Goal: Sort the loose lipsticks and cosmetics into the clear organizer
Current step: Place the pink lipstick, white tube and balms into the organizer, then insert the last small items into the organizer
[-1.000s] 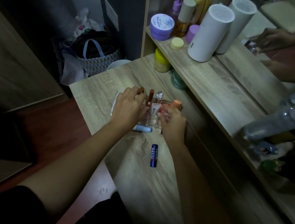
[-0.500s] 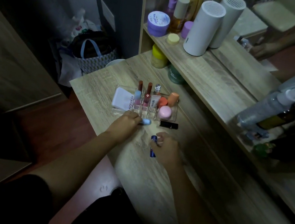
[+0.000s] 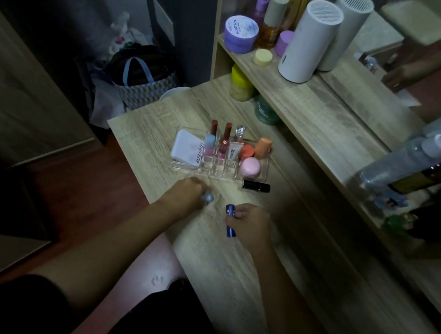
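The clear organizer (image 3: 264,174) stands on the wooden table and holds a white compact (image 3: 187,148), upright lipsticks (image 3: 225,144), a small white tube, orange containers and a pink round pot (image 3: 250,167). A black lipstick (image 3: 256,186) lies loose just in front of the organizer's right corner. My left hand (image 3: 184,194) is closed around a light blue stick (image 3: 207,197), whose tip pokes out to the right. My right hand (image 3: 250,224) grips a dark blue lip balm (image 3: 230,221) a little nearer to me than the organizer.
A raised shelf (image 3: 310,109) behind the table carries a white cylinder (image 3: 307,41), a purple jar (image 3: 240,34) and bottles. Yellow and green jars sit under it. Spray bottles (image 3: 419,159) lean at the right. A bag (image 3: 143,78) stands on the floor to the left.
Both hands pulled back from the organizer toward me. The left hand took the light blue stick, the right hand picked up the dark blue lip balm. The black lipstick came into view.
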Motion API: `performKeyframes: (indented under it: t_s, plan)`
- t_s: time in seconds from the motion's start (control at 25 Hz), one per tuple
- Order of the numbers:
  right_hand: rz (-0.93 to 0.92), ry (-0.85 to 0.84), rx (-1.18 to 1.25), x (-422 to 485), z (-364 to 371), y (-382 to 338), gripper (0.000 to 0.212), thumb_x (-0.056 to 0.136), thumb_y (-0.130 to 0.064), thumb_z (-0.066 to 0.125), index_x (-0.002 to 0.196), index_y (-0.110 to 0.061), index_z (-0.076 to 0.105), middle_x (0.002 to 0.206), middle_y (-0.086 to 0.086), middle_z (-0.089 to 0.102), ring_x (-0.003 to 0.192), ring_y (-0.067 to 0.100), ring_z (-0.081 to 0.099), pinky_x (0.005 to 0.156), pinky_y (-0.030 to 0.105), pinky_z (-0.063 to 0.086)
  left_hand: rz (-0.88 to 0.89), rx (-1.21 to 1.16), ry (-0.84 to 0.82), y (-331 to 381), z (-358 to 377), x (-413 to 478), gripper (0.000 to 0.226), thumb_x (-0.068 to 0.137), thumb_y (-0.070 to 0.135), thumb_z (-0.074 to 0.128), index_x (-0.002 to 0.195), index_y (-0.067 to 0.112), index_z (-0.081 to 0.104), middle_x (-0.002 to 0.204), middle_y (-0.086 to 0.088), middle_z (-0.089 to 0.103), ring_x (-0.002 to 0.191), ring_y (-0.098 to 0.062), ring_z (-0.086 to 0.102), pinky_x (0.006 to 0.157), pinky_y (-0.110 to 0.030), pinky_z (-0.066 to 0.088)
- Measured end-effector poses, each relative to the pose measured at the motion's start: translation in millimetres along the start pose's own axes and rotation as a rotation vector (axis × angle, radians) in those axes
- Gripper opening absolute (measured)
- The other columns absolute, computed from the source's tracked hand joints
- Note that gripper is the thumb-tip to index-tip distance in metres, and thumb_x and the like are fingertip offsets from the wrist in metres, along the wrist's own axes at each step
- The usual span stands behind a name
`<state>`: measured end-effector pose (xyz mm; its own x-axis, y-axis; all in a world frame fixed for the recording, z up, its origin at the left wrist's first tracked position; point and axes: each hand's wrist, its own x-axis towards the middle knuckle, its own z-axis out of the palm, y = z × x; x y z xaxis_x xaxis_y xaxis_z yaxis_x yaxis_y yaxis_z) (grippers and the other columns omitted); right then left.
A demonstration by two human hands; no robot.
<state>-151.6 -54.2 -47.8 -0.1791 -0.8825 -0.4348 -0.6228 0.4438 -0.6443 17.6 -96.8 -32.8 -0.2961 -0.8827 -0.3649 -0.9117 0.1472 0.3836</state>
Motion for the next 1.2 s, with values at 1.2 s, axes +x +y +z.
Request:
performKeyframes:
  t_s: [1.2]
  plan:
    - [-0.279, 0.327, 0.071, 33.9, 4.6, -40.4, 0.033, 0.081, 0.001, 0.061, 0.112, -0.009, 0.059, 0.113, 0.009, 0.062, 0.104, 0.02, 0.057, 0.084, 0.024, 0.045, -0.128, -0.536, 0.565, -1.6, -17.9, 12.9, 0.028, 0.083, 0.014, 0.064, 0.107, 0.0, 0.058, 0.101, -0.018, 0.064, 0.085, -0.031, 0.063, 0.077, -0.041, 0.054]
